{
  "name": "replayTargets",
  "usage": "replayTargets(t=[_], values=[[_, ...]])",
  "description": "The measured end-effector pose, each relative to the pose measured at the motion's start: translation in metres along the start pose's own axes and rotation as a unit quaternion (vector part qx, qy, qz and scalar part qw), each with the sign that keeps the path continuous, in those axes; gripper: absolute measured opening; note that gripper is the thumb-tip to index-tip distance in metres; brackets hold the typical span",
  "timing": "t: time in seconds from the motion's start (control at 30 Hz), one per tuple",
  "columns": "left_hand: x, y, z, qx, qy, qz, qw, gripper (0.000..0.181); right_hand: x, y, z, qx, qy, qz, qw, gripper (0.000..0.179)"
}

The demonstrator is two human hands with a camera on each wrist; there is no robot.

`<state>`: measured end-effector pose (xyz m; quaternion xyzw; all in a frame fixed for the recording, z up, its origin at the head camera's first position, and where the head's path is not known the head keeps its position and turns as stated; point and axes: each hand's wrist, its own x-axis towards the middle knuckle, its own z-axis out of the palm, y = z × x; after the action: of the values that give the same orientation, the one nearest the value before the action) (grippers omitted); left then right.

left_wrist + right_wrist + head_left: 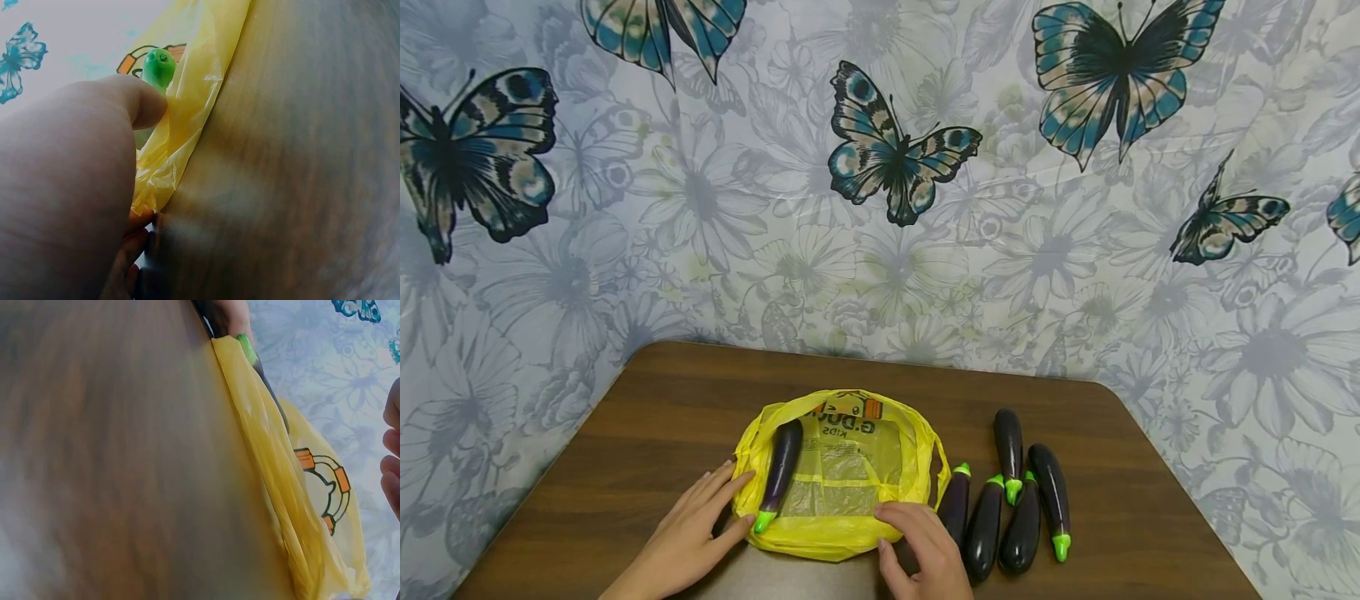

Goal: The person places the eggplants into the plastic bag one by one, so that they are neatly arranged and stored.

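Observation:
A yellow plastic bag [820,537] lies on the table with its mouth spread wide and dark print inside. One dark purple eggplant [782,462] with a green stem end rests inside it, along the left side. My left hand [688,529] touches the bag's left rim with fingers extended, its thumb near the eggplant's green end. A dark shape shows beneath that hand; I cannot tell what it is. At the bag's front right rim is my right hand [928,550], fingers loosely bent and thumb apart from them, holding nothing visible. Just right of it lie several more eggplants [1022,525].
The brown wooden table [647,433] has rounded far corners. Behind it hangs a pale floral wall covering [1037,275] with teal butterflies. The loose eggplants lie close together to the bag's right, one [1008,446] farther back.

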<state>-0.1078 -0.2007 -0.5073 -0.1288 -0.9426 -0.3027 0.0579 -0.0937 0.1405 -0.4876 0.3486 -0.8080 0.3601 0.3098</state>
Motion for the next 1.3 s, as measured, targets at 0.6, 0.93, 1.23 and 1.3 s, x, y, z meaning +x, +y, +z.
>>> replayTargets(t=[0.6,0.93,1.23,1.3], values=[[0.000,-0.001,0.002,-0.012,0.003,-0.002,0.9999,0.062,0.000,0.010,-0.018,-0.046,-0.008,0.033,0.9984,0.047],[-0.001,0.000,0.000,-0.007,0.003,-0.002,1.0000,0.060,-0.001,0.017,-0.026,-0.087,-0.005,0.054,0.9947,0.044],[0.000,0.001,-0.001,-0.003,-0.001,-0.005,1.0000,0.060,0.002,0.018,-0.036,-0.156,-0.002,0.114,0.9811,0.056],[0.000,0.001,-0.002,-0.004,-0.003,-0.006,1.0000,0.060,0.002,0.019,-0.038,-0.167,-0.008,0.130,0.9774,0.057]])
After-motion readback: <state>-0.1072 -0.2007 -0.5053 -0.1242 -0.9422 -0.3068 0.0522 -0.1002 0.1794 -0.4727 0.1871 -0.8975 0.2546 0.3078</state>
